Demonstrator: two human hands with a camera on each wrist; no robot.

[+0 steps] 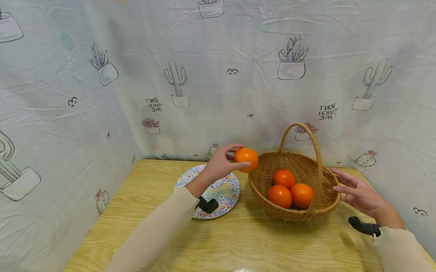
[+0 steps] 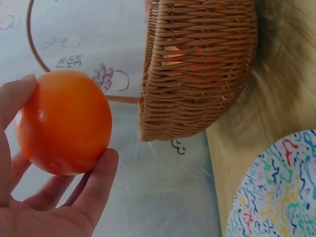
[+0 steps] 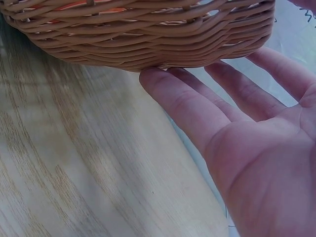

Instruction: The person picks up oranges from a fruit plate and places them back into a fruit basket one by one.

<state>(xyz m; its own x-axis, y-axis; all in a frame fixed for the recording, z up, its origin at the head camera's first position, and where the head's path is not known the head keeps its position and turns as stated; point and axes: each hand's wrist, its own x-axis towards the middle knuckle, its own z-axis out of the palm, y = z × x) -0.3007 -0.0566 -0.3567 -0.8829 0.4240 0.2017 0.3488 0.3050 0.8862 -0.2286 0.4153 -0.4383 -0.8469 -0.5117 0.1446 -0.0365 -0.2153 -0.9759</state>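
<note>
My left hand (image 1: 224,161) holds an orange (image 1: 246,160) between thumb and fingers, raised beside the left rim of a wicker basket (image 1: 278,212). In the left wrist view, the fingers curve around the lower side of the orange (image 2: 66,123) and the thumb lies over its upper left. Three more oranges (image 1: 279,196) lie together inside the basket. At the basket's right side is my right hand (image 1: 360,195), its thumb by the rim. The right wrist view shows its extended fingers (image 3: 185,106) touching the woven wall from outside.
A round plate (image 1: 225,197) with colourful squiggles lies left of the basket, partly behind my left forearm. The basket's tall handle (image 1: 318,160) arches over it. Cactus-printed cloth (image 1: 216,92) stands around the wooden table (image 1: 243,247) at the back and sides.
</note>
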